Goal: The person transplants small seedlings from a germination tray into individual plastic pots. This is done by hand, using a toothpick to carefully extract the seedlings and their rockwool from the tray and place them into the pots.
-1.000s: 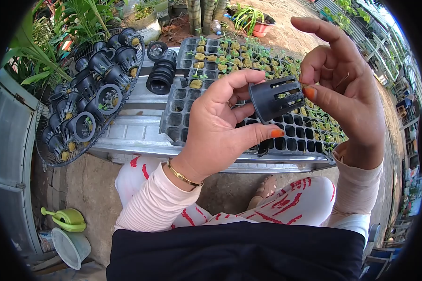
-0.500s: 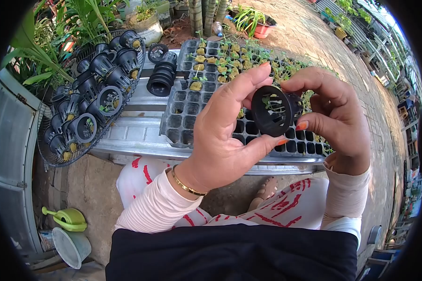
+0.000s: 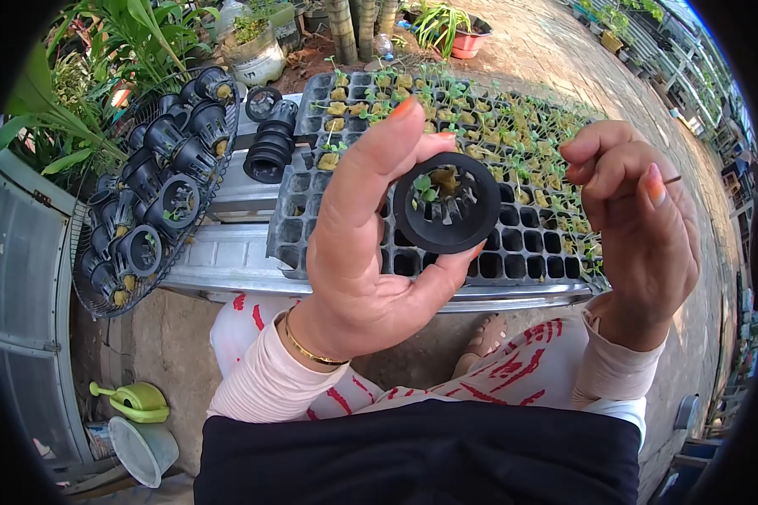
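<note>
My left hand [image 3: 366, 261] is closed around the rim of a black net pot [image 3: 448, 240], thumb below and fingers above. The pot's mouth faces me, showing a small green seedling [image 3: 426, 188] and a brownish plug inside its slotted walls. To the right, apart from the pot, my right hand [image 3: 636, 219] is raised with thumb and fingers pinched together. A thin dark stick [image 3: 672, 179] pokes out past its fingertips; the rest of it is hidden. Behind both hands lies a black seedling tray [image 3: 514, 240] with plugs and sprouts in many cells.
A wire basket [image 3: 101, 311] full of black net pots stands at the left. Stacked net pots [image 3: 269, 151] lie on the metal table [image 3: 227, 261] beside the tray. A green watering can [image 3: 139, 402] and a basin [image 3: 143, 454] sit on the ground at lower left.
My right hand has let go of the net pot and moved right, with the thin stick now showing. My left hand has shifted left and turned the pot's mouth toward me.
</note>
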A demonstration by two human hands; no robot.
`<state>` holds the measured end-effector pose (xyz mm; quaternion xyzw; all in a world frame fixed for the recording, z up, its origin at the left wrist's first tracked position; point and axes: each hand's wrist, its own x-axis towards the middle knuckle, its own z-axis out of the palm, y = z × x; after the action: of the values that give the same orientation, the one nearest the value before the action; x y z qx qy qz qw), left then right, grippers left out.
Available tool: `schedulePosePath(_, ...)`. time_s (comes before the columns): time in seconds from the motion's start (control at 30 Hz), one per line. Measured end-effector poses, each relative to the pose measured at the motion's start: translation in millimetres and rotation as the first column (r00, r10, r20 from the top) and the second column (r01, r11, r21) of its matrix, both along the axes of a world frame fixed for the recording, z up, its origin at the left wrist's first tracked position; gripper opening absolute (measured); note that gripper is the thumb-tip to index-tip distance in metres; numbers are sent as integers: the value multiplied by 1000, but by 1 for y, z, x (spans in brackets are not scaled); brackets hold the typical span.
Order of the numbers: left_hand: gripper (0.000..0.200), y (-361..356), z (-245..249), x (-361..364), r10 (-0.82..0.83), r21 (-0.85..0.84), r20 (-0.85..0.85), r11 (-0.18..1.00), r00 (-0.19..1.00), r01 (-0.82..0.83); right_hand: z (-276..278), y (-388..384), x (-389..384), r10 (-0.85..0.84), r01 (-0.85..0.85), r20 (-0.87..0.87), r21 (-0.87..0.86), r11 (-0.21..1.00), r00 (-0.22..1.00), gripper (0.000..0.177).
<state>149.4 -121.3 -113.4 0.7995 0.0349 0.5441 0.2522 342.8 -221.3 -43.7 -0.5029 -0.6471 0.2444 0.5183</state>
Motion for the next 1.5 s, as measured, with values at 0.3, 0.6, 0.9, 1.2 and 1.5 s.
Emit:
schedulePosePath(0.3,97,-1,-4,3,-80,-167,28,982,996,84,-1,-22,-19,-254,139,313,346,928,915,50)
schedulePosePath(0.6,91,-8,-6,9,-139,-201,163,965,977,170,-15,-14,-25,-81,-105,382,442,891,920,21)
schedulePosePath(0.9,92,-12,-4,10,-155,-209,138,961,978,182,-23,-4,-20,-81,-101,394,421,902,916,28)
schedulePosePath(1.2,107,-11,-2,4,-328,-346,118,871,937,348,-39,4,-27,-53,-3,171,311,950,984,18)
schedulePosePath(1.5,85,-9,-5,11,-360,-655,443,496,821,570,-42,9,-34,-189,176,-11,420,890,982,15)
